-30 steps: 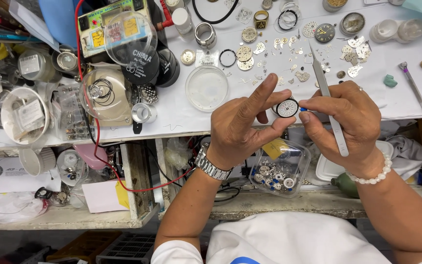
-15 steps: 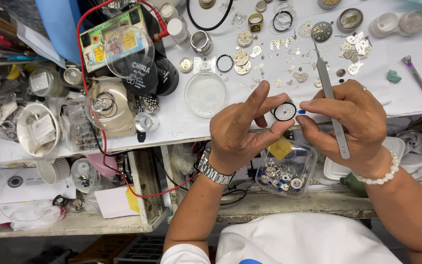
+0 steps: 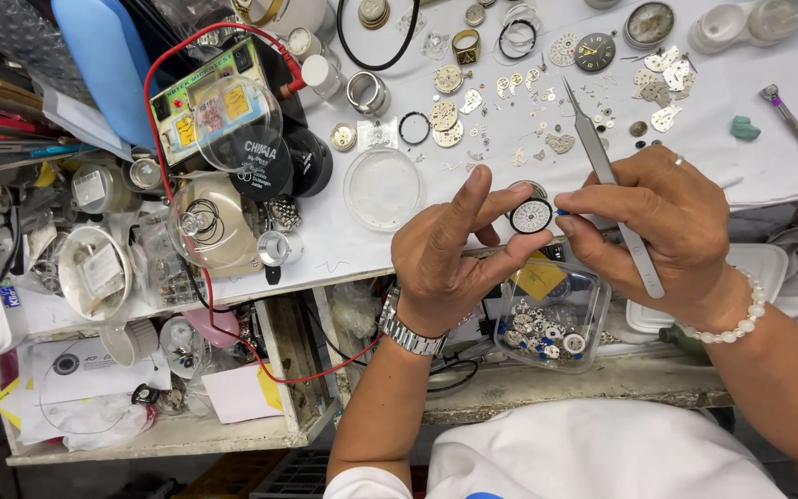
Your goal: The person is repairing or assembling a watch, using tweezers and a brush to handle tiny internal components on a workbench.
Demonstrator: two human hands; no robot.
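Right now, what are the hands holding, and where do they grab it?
The left hand pinches a small round watch part by its rim. The right hand holds metal tweezers around their middle.

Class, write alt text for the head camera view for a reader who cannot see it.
Two hands hold a small round white watch dial over a cluttered white workbench: the left hand pinches it, while the right hand touches its edge and holds metal tweezers. Tiny watch parts lie scattered behind.
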